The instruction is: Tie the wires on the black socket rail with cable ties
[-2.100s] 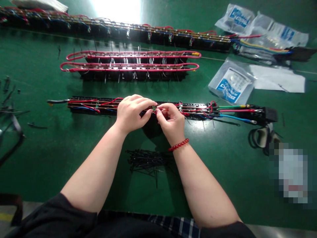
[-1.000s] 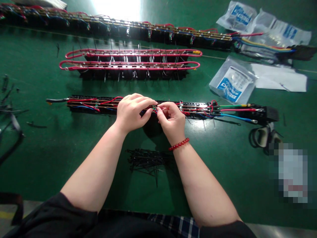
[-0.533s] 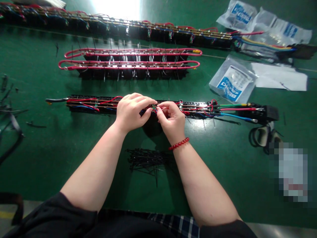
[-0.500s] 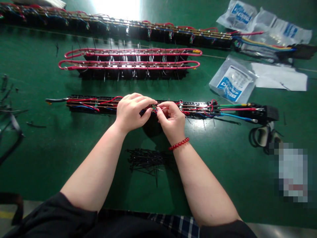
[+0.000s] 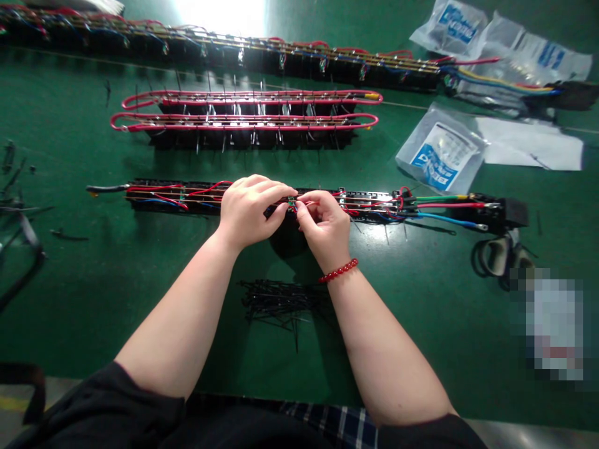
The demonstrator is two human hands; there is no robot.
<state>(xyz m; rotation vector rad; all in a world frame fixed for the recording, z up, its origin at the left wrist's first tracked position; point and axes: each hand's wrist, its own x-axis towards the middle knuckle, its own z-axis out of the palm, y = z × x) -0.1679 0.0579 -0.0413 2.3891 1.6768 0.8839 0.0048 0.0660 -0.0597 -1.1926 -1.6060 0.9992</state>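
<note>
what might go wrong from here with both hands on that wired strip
The left hand and right hand meet over the wired strip; a tug there might strain its thin red wires.
The pile of black ties lies beside the right forearm, so a sweep could scatter it.
If the strip slid, the black block at its end might nudge the scissors-like tool nearby.

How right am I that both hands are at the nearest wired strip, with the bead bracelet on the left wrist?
Wrong side: the head view shows the bead bracelet on the right wrist. The left hand and right hand are at the nearest wired strip.
</note>
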